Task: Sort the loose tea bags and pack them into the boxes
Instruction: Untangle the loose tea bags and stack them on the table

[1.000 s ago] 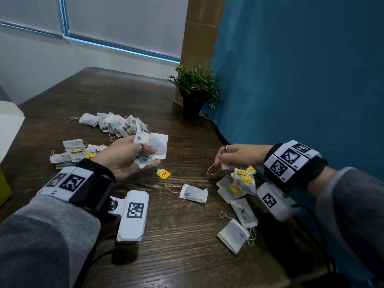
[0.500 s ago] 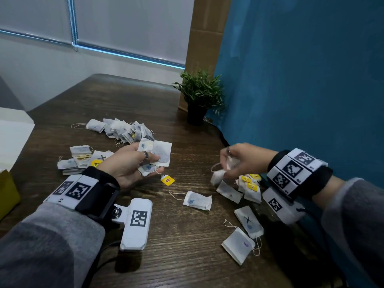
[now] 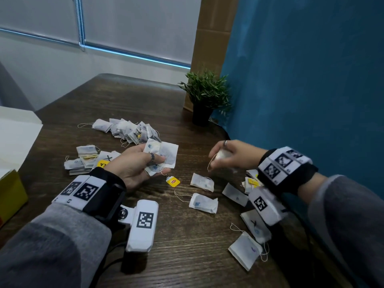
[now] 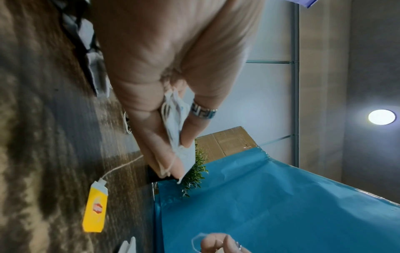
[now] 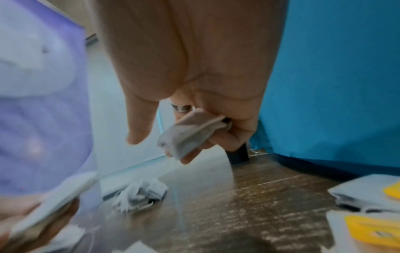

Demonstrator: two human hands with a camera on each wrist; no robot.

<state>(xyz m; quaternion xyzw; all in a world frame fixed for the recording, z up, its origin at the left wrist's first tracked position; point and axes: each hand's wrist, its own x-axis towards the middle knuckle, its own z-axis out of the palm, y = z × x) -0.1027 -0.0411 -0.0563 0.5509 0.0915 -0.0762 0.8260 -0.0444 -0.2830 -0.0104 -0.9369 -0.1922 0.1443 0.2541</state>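
On the dark wooden worktop (image 3: 128,104) lay several groups of tea bags: a heap at the far side (image 3: 126,130), too jumbled to count, a small stack at the near left (image 3: 83,161), partly hidden behind the left wrist, and about five loose bags near the right forearm, two of them in the middle (image 3: 202,181) (image 3: 204,203) and two at the near right (image 3: 246,250) (image 3: 256,226). One yellow tag (image 3: 173,181) lay on the worktop on its string, just beside the left hand. The left hand (image 3: 135,166) was half closed, thumb and fingers pinching a small fan of tea bags (image 3: 164,155), at least three, above the worktop. The right hand (image 3: 233,154) had its fingers curled round a single folded tea bag (image 5: 190,132), thumb held straight and apart, with a loop of string (image 3: 210,164) hanging below; the hand was blurred in the head view. One potted plant (image 3: 205,96) stood at the far edge against the blue backdrop (image 3: 301,80). A yellow box (image 3: 10,196) and a white box (image 3: 14,136) showed at the left edge.
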